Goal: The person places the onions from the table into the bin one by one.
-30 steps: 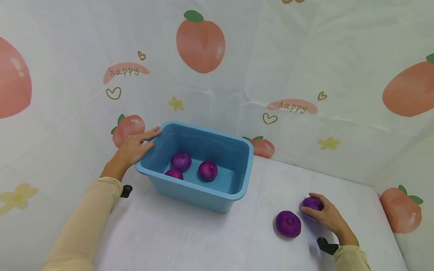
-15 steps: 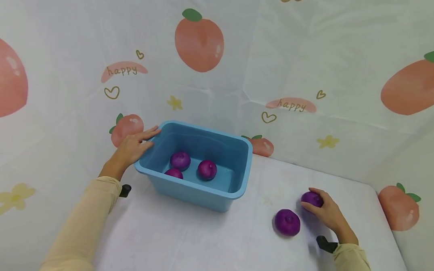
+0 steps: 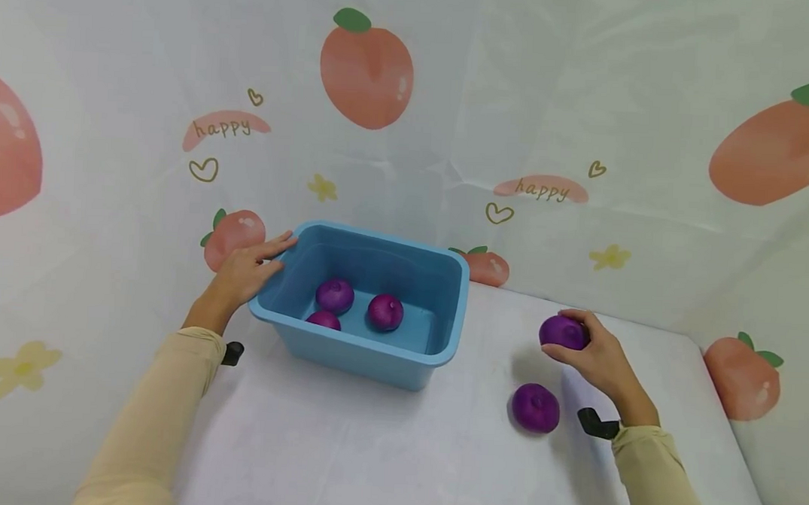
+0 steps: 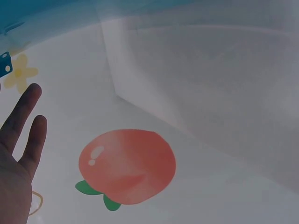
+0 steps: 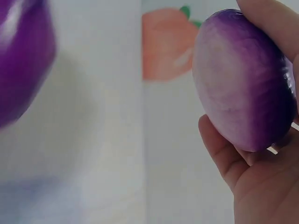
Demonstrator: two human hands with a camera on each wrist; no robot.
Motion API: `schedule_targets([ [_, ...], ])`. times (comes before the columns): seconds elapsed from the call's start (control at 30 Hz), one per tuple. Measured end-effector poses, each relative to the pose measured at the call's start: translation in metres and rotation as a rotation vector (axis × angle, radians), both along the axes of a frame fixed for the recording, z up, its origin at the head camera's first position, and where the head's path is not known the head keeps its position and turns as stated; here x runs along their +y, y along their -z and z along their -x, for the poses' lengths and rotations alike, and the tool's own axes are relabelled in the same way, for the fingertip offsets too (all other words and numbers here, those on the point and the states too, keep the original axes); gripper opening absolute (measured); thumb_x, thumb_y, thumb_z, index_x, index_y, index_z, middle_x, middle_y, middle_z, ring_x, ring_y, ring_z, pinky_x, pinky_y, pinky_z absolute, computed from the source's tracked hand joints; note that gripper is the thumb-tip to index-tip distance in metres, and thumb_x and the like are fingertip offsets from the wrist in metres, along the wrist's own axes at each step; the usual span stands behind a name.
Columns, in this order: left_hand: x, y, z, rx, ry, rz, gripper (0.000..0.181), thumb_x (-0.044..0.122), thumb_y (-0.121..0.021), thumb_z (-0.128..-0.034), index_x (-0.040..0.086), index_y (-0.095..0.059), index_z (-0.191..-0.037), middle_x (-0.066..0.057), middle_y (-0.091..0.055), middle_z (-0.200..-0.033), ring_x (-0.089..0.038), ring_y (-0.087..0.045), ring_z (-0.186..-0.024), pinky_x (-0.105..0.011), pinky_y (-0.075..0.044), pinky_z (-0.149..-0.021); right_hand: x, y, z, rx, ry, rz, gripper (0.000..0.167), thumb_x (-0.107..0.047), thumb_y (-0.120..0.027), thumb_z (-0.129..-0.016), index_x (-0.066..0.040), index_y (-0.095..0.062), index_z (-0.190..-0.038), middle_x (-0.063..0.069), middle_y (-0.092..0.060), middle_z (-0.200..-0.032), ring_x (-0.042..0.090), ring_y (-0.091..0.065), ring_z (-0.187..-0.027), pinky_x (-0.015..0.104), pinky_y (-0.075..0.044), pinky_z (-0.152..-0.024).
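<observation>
1. Here's the right hand (image 3: pixel 598 359), thumb and fingers curved round a purple onion (image 3: pixel 564 332), holding it above the white table (image 3: pixel 368 454), to the right of the blue bin and well apart from it.
2. Look at its lie: in the head view the longer axis runs roughly left to right, with the knobbed crown facing up at the camera. From the right wrist it's a steep oval, leaning from upper left to lower right.
3. The skin is glossy deep purple, fading to a pale, faintly streaked patch; the fingers cover part of its right side.
4. Over to the left hand (image 3: pixel 244 276): fingers extended, touching the bin's left rim. Its own camera catches just part of the hand, cut off at the edge.
5. Inside the smooth, round-cornered bin (image 3: pixel 352 359) sit three onions: the rear-left onion (image 3: pixel 335 296), the right-hand onion (image 3: pixel 384 313) and the front onion (image 3: pixel 323 320), its lower part hidden by the near wall.
6. And a squat, round loose onion (image 3: pixel 535 408) rests on the table, crown up, near the right hand.
</observation>
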State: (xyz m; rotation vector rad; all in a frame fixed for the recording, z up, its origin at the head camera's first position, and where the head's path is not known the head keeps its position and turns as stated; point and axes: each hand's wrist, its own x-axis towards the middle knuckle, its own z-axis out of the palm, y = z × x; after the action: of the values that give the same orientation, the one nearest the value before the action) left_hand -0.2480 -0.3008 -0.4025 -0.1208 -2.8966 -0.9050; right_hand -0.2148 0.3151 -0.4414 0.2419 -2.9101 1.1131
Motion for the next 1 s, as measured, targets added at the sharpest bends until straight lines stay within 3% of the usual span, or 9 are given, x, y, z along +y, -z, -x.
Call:
schedule_targets([
  [0.1, 0.0, 0.001, 0.001, 0.006, 0.001, 0.0, 0.052, 0.033, -0.045, -0.103, 0.039, -0.042, -0.154, 0.008, -0.039, -0.164, -0.043, -0.042, -0.147, -0.065, -0.047, -0.107, -0.011, -0.009, 0.006, 0.074, -0.039, 0.003, 0.075, -0.04, -0.084, -0.083, -0.015, -0.051, -0.145, 0.019, -0.06, -0.137, 0.037, -0.063, -0.112, 0.033, -0.051, -0.084],
  [0.23, 0.0, 0.001, 0.001, 0.01, -0.001, 0.002, 0.052, 0.033, -0.045, -0.1032, 0.039, -0.042, -0.155, 0.008, -0.039, -0.164, -0.044, -0.045, -0.145, -0.064, -0.048, -0.106, -0.022, -0.017, 0.014, 0.164, -0.1, 0.024, 0.069, -0.032, -0.085, -0.083, -0.014, -0.056, -0.143, 0.013, -0.058, -0.137, 0.028, -0.059, -0.115, 0.021, -0.048, -0.087],
  [0.4, 0.0, 0.002, 0.0, 0.005, 0.003, -0.003, 0.052, 0.033, -0.044, -0.1031, 0.04, -0.042, -0.154, 0.008, -0.039, -0.164, -0.043, -0.047, -0.144, -0.063, -0.048, -0.106, -0.039, -0.028, 0.02, 0.205, -0.146, 0.062, 0.063, -0.025, -0.081, -0.087, -0.014, -0.055, -0.144, 0.013, -0.06, -0.134, 0.014, -0.057, -0.11, 0.008, -0.045, -0.085],
  [0.57, 0.0, 0.002, 0.0, 0.009, 0.005, -0.02, 0.051, 0.033, -0.045, -0.1032, 0.039, -0.043, -0.154, 0.008, -0.039, -0.164, -0.043, -0.048, -0.143, -0.063, -0.049, -0.105, -0.061, -0.041, 0.027, 0.17, -0.2, 0.112, 0.064, -0.025, -0.076, -0.092, -0.015, -0.049, -0.148, 0.016, -0.061, -0.138, 0.022, -0.066, -0.102, 0.01, -0.05, -0.081],
  [0.73, 0.0, 0.003, 0.0, 0.002, 0.008, -0.007, 0.051, 0.034, -0.044, -0.1036, 0.039, -0.042, -0.155, 0.008, -0.039, -0.164, -0.043, -0.046, -0.144, -0.064, -0.048, -0.107, -0.081, -0.055, 0.035, 0.162, -0.246, 0.136, 0.062, -0.025, -0.076, -0.092, -0.011, -0.048, -0.146, 0.018, -0.062, -0.134, 0.033, -0.068, -0.107, 0.012, -0.051, -0.084],
  [1.0, 0.0, 0.002, 0.001, 0.011, 0.005, -0.017, 0.051, 0.032, -0.045, -0.1035, 0.037, -0.043, -0.154, 0.007, -0.039, -0.164, -0.042, -0.044, -0.146, -0.065, -0.046, -0.108, -0.113, -0.087, 0.043, 0.177, -0.35, 0.154, 0.058, -0.025, -0.077, -0.091, -0.014, -0.052, -0.142, 0.013, -0.062, -0.135, 0.03, -0.066, -0.113, 0.02, -0.056, -0.087],
])
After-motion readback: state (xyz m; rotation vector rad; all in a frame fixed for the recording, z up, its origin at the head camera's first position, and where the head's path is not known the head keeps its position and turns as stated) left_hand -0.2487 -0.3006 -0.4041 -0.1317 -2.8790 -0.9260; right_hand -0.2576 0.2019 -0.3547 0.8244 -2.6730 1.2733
